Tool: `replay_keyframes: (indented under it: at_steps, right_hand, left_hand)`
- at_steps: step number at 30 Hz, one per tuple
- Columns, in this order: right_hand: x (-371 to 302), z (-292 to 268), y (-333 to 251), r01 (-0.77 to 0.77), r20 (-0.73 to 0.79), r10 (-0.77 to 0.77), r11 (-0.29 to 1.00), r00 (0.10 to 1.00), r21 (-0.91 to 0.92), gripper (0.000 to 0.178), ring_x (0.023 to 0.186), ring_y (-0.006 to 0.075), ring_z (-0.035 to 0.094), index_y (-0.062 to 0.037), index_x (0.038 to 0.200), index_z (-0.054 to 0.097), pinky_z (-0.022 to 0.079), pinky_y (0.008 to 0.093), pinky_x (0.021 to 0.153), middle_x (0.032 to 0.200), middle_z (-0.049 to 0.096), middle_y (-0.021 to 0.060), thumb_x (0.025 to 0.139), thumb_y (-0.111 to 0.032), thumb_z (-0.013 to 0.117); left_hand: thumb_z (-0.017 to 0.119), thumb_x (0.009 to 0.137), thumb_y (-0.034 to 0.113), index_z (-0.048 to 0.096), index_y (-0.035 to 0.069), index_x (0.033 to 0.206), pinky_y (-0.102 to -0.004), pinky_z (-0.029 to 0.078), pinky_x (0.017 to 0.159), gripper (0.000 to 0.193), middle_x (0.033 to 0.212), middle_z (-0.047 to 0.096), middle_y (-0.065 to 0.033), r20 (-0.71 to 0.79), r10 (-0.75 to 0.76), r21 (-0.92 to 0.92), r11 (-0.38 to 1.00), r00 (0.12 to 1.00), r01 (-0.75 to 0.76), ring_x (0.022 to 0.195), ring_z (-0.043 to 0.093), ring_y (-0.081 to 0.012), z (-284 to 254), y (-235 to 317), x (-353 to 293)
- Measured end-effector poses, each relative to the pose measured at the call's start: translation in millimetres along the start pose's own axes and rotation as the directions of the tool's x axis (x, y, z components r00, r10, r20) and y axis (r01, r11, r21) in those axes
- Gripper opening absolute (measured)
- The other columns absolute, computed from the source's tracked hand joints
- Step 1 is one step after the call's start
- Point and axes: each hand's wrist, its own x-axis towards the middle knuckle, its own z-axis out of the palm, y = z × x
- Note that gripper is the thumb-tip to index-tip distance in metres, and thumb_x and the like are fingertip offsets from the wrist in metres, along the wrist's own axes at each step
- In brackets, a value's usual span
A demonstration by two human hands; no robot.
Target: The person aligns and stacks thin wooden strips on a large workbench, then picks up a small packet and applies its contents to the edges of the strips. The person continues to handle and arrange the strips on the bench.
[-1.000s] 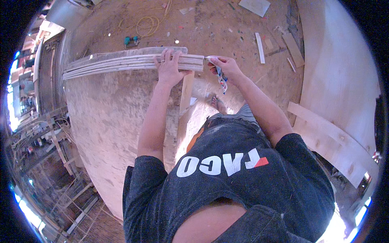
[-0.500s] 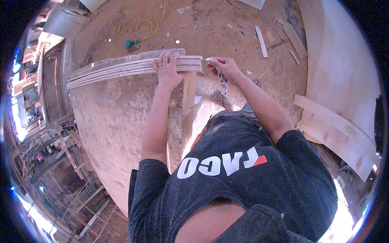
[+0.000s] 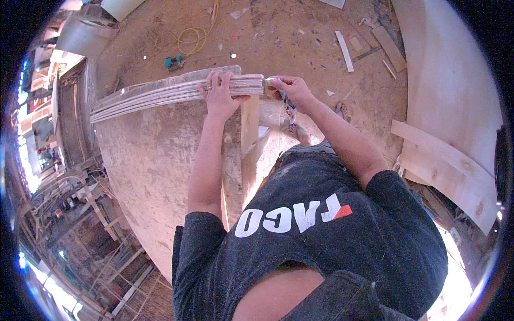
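Observation:
A stack of long, thin wooden strips [image 3: 160, 95] lies along the far edge of a worn plywood tabletop [image 3: 160, 144]. My left hand [image 3: 219, 97] grips the stack near its right end, fingers over the top and thumb along the near side. Just off the strips' right ends, my right hand [image 3: 292, 92] is closed in a pinch. From it hangs a crumpled, colourful strip [image 3: 289, 109], perhaps plastic or cloth. The fingers hide most of what is pinched against the end of the stack.
A teal power tool [image 3: 174, 62] lies on the dirt floor beside a coiled yellow hose [image 3: 191, 41]. Large plywood sheets [image 3: 450, 80] stand at the right, with a curved offcut [image 3: 444, 166] nearer. Wood scraps [image 3: 389, 48] litter the floor. My feet [image 3: 301, 135] are below the right hand.
My right hand has moved slightly left, closer to the strips' ends, with the crumpled strip in it. My left hand keeps its hold on the stack.

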Motion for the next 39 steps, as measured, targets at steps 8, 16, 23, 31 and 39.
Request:
replay_keyframes:
  at_steps: [8, 16, 23, 31, 39]
  right_hand:
    - [14.6, -8.8, 21.3, -0.012, -0.051, 0.011, 0.999, 0.999, -0.029, 0.032, 0.079, 0.0107, 0.067, -0.0054, 0.119, 0.077, 0.056, 0.0291, 0.070, 0.098, 0.076, 0.0015, 0.101, -0.031, 0.070]
    - [3.6, -11.0, 16.3, 0.023, -0.041, -0.025, 0.998, 0.999, -0.061, 0.033, 0.076, 0.0090, 0.066, -0.0076, 0.118, 0.079, 0.055, 0.0280, 0.069, 0.093, 0.075, 0.0002, 0.099, -0.034, 0.072]
    - [-2.6, -1.6, 7.4, 0.060, 0.004, -0.060, 0.997, 0.998, -0.055, 0.031, 0.076, 0.0096, 0.066, -0.0077, 0.118, 0.079, 0.055, 0.0275, 0.068, 0.095, 0.075, 0.0008, 0.099, -0.031, 0.072]
    - [11.8, -10.3, 27.2, 0.057, -0.046, -0.065, 0.985, 0.997, -0.162, 0.031, 0.071, 0.0090, 0.065, -0.0062, 0.115, 0.079, 0.054, 0.0272, 0.064, 0.090, 0.075, 0.0013, 0.099, -0.031, 0.071]
    - [1.4, -12.2, 24.7, 0.032, -0.051, -0.038, 0.993, 0.998, -0.113, 0.031, 0.074, 0.0096, 0.065, -0.0059, 0.116, 0.079, 0.055, 0.0271, 0.068, 0.091, 0.075, 0.0003, 0.099, -0.031, 0.072]
  left_hand:
    - [0.090, 0.065, 0.058, 0.050, 0.023, 0.140, -0.0762, 0.010, 0.119, 0.093, 0.155, 0.039, -0.0078, 0.013, 0.003, 0.011, 1.000, 1.000, -0.003, 0.154, 0.024, -0.0319, -1.5, 2.3, 1.1]
    - [0.092, 0.062, 0.056, 0.050, 0.023, 0.140, -0.0767, 0.009, 0.119, 0.094, 0.155, 0.039, -0.0083, 0.003, 0.000, 0.014, 1.000, 1.000, 0.000, 0.154, 0.027, -0.0318, 0.8, 1.7, 1.9]
    - [0.093, 0.063, 0.056, 0.047, 0.024, 0.141, -0.0764, 0.008, 0.120, 0.096, 0.155, 0.038, -0.0077, 0.008, 0.006, 0.005, 1.000, 1.000, -0.006, 0.154, 0.027, -0.0315, -1.4, 2.3, 2.0]
    - [0.092, 0.065, 0.055, 0.049, 0.024, 0.140, -0.0756, 0.008, 0.120, 0.092, 0.154, 0.039, -0.0074, 0.026, -0.006, 0.015, 1.000, 1.000, 0.005, 0.154, 0.027, -0.0318, -2.5, 3.6, 2.6]
    - [0.092, 0.065, 0.055, 0.049, 0.024, 0.140, -0.0757, 0.008, 0.120, 0.092, 0.153, 0.040, -0.0072, -0.015, 0.022, 0.041, 0.999, 1.000, -0.021, 0.153, 0.028, -0.0318, -0.2, 1.3, 0.3]
